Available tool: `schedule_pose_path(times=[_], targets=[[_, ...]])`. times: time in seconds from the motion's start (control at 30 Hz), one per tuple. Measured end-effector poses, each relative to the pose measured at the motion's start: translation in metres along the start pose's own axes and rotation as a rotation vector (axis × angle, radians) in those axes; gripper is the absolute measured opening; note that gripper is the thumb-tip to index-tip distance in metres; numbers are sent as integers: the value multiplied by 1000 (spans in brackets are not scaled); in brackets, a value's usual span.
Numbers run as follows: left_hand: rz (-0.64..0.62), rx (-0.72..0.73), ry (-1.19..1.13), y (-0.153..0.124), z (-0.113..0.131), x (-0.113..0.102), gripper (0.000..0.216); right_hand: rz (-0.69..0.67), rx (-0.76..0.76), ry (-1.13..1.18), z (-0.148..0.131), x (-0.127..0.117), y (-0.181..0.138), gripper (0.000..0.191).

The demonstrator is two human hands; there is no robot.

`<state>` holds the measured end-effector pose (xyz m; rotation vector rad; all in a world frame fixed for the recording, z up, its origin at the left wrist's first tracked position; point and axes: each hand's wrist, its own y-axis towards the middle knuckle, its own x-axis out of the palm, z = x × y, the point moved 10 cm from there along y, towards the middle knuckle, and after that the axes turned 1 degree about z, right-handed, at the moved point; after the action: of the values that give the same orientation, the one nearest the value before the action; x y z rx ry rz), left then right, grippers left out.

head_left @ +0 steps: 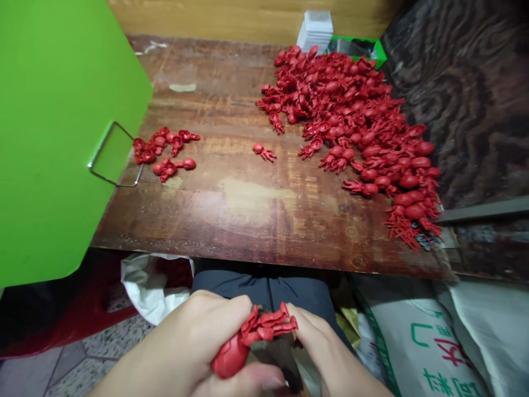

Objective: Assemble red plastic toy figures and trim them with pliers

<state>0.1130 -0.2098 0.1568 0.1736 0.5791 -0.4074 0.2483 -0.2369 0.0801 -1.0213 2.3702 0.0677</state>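
My left hand [206,331] is closed around a red plastic toy hand [231,355], held above my lap. The toy's rounded end lies between my thumb and fingers, and its thin red fingers point right. My right hand [320,342] is closed close to those toy fingertips. Its fingertips are mostly hidden, so I cannot make out what they grip. On the table beyond, a large heap of similar red toy hands [343,105] spreads over the right side. A single red toy hand [263,151] lies mid-table, and a small group [165,151] lies at the left.
A bright green panel [61,138] with a metal wire handle [93,165] stands at the left of the wooden table [248,237]. At the back are a white stack [316,30] and a green tray [378,55]. White bags [144,292] and printed sacks [421,342] lie below.
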Motion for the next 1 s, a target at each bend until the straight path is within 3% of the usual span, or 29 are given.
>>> schedule_pose_path(times=[0.07,0.17,0.3,0.43,0.53,0.63,0.73,0.8,0.87,1.0], targets=[[10,-21,-24,0,1,0,50,33,-10,14,9,11,-1,34],[6,-41,-56,-1,1,3,50,97,-4,54,28,31,-2,44],[-50,-62,-112,-1,0,10,47,61,2,58,35,47,-5,43],[-37,-94,-206,1,-5,12,43,-15,-7,120,20,31,-8,43],[-4,-71,-266,1,-7,10,44,8,-48,181,7,10,-5,30],[19,34,-248,-8,2,0,43,142,-101,74,2,-12,3,9],[71,103,-246,-29,10,-23,40,295,-207,-43,-1,-29,9,18],[177,-25,-166,-50,-6,-43,41,282,-180,22,12,-28,12,25],[212,-320,30,-78,-48,-54,39,199,-30,175,41,-15,11,29],[14,-1042,493,-167,-167,-51,23,209,320,494,107,12,-7,36]])
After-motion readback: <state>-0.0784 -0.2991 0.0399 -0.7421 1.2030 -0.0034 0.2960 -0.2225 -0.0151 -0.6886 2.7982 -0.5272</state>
